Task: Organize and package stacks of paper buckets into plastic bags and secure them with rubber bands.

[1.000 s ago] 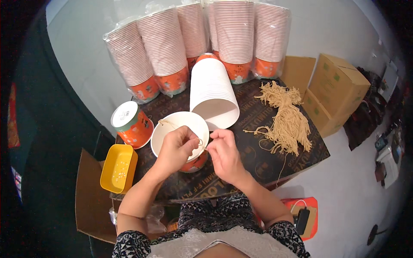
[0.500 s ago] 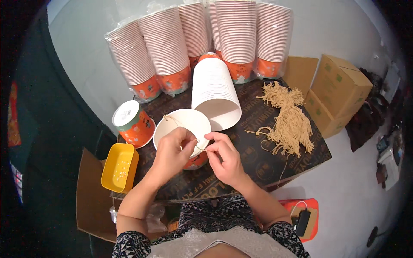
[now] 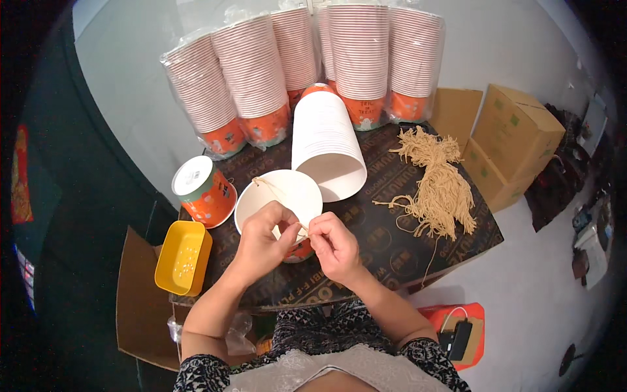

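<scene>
Both hands pinched on a tan string at the rim of an open paper cup.

The white-lined orange cup (image 3: pixel 279 202) is held at the near edge of the dark table (image 3: pixel 385 242); the string (image 3: pixel 277 193) is stretched across its mouth, nothing else seen inside. The left hand (image 3: pixel 261 240) and right hand (image 3: pixel 334 245) are closed, fingertips pressed on the string. Since the earlier frames, the hands have shifted slightly along the rim; the cup is unmoved. A lidded orange cup (image 3: pixel 204 189) lies left; a yellow tray (image 3: pixel 183 257) holds small pale beads. A lying cup stack (image 3: pixel 326 144) and a tan string bundle (image 3: pixel 437 183) are behind. Plastic-wrapped cup sleeves (image 3: pixel 294 72) line the back; brown cardboard boxes (image 3: pixel 509 144) sit right.
</scene>
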Tool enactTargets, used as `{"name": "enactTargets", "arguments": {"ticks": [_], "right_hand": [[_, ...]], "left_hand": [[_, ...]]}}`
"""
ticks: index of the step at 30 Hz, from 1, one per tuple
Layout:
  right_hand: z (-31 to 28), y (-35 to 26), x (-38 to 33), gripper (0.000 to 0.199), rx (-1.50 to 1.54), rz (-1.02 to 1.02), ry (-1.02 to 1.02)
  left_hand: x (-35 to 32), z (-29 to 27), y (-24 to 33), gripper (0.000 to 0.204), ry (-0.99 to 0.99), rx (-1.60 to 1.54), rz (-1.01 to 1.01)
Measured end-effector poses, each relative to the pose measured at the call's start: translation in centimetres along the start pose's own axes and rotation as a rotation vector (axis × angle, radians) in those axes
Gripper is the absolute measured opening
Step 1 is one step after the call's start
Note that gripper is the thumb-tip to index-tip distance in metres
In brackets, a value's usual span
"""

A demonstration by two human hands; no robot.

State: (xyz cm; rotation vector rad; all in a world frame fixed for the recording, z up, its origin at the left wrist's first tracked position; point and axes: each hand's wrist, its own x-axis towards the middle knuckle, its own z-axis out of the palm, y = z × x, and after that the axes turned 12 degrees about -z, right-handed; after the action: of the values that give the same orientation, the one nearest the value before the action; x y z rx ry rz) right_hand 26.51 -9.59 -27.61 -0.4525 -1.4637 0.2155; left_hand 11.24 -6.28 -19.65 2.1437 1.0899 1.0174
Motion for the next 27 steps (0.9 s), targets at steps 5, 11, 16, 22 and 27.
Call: {"name": "enactTargets", "arguments": {"ticks": [5, 11, 16, 22, 27], "right_hand": [[0.2, -0.9, -0.1, 0.003, -0.093, 0.002, 0.043], [0.2, -1.0, -0.4, 0.007, -0.238, 0.001, 0.092], [1.0, -1.0, -1.0, 0.013, -0.211, 0.116, 0.218], [0.2, -1.3, -0.4, 0.014, -0.338, 0.007, 0.054], [-0.5, -1.2, -0.1, 0.018, -0.337, -0.119, -0.097]], "left_hand": [[-0.3, -0.1, 0.0, 0.011, -0.019, 0.080, 0.082], [-1.0, -0.6, 0.1, 0.018, -0.073, 0.210, 0.294], [-1.4, -0.5, 0.0, 0.018, -0.095, 0.211, 0.372], [-1.4, -0.5, -0.5, 0.018, -0.079, 0.197, 0.400], [-1.2, -0.3, -0.6, 0.015, -0.048, 0.127, 0.348]]}}
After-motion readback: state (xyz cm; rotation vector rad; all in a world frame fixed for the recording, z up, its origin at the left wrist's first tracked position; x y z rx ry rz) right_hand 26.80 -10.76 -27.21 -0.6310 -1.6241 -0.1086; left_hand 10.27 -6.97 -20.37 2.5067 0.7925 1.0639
